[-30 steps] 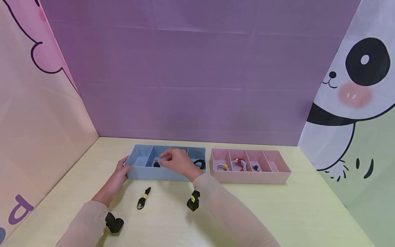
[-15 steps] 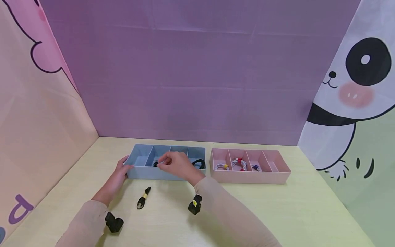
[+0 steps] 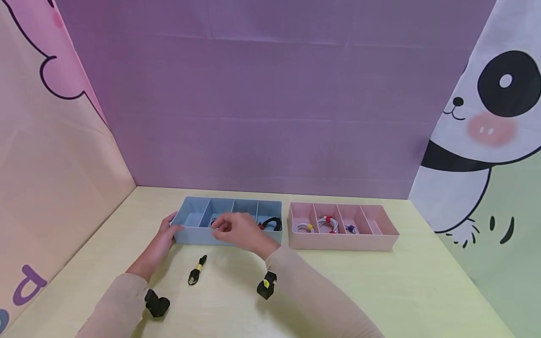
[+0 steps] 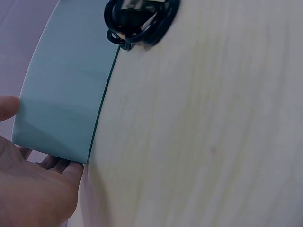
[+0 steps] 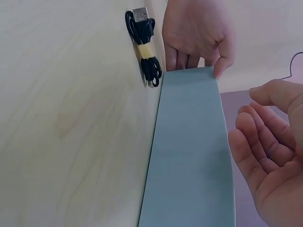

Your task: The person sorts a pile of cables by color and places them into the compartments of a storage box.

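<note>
My left hand [image 3: 162, 239] grips the left end of a blue divided box [image 3: 194, 236]; in the left wrist view its thumb lies at the rim and its fingers at the end wall. My right hand [image 3: 243, 232] hovers over the box's front rim near the second and third compartments. In the right wrist view the right fingers are loosely curled, thumb apart, with nothing seen between them. A dark item in the second compartment is mostly hidden by that hand. The far-right compartment holds a black coiled cable [image 3: 274, 222] with a red bit at its side.
On the table before the box lies a bundled black USB cable [image 3: 196, 271] with a yellowish tie. A pink divided box [image 3: 342, 242] stands to the right, holding white cables [image 3: 328, 224] with coloured ties. A purple backdrop [image 3: 270, 103] rises behind.
My right hand has lowered and come slightly nearer me, uncovering more of the blue box's right compartments. The left hand stays on the box's end.
</note>
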Motion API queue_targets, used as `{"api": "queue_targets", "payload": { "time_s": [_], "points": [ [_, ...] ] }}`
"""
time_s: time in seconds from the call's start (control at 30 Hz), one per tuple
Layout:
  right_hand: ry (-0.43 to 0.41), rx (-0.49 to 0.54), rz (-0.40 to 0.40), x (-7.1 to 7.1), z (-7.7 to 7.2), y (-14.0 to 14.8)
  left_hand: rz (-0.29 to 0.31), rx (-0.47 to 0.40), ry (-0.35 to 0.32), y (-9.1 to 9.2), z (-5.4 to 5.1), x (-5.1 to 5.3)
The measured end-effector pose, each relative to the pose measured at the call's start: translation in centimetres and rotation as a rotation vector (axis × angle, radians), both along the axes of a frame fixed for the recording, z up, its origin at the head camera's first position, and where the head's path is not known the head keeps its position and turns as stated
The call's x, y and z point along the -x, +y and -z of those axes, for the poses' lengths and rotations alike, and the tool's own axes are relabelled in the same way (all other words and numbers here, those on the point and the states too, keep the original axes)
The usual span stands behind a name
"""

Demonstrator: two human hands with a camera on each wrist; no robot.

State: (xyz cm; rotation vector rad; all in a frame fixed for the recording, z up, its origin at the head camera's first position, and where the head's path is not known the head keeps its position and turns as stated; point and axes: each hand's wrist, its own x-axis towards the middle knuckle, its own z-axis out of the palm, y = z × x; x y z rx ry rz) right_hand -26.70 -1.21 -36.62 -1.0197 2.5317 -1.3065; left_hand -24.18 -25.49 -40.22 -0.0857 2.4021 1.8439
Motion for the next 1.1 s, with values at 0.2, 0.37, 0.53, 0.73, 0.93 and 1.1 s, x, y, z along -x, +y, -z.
{"api": "queue_targets", "payload": {
  "time_s": [0.2,0.37,0.53,0.73,0.93,1.1],
  "points": [
    [0.025,-0.015,-0.035,-0.5,0.1,-0.5,-0.001,-0.005,0.008,0.0,0.0,-0.1],
    [0.007,-0.033,-0.069,-0.8,0.4,-0.9,-0.003,-0.007,0.002,0.0,-0.1,-0.1],
    [-0.019,-0.036,-0.1,-1.1,1.1,-1.3,-0.004,-0.014,0.005,0.0,0.0,-0.1],
    [-0.021,-0.051,-0.108,-1.4,1.9,-1.8,-0.003,-0.016,0.009,0.0,0.1,-0.2],
    [0.057,-0.087,-0.131,-1.5,2.5,-2.3,0.001,0.009,0.003,0.1,0.0,-0.4],
    [0.107,-0.139,-0.159,-1.7,2.8,-2.7,-0.002,0.016,0.008,0.1,0.0,-0.3]
  ]
}}
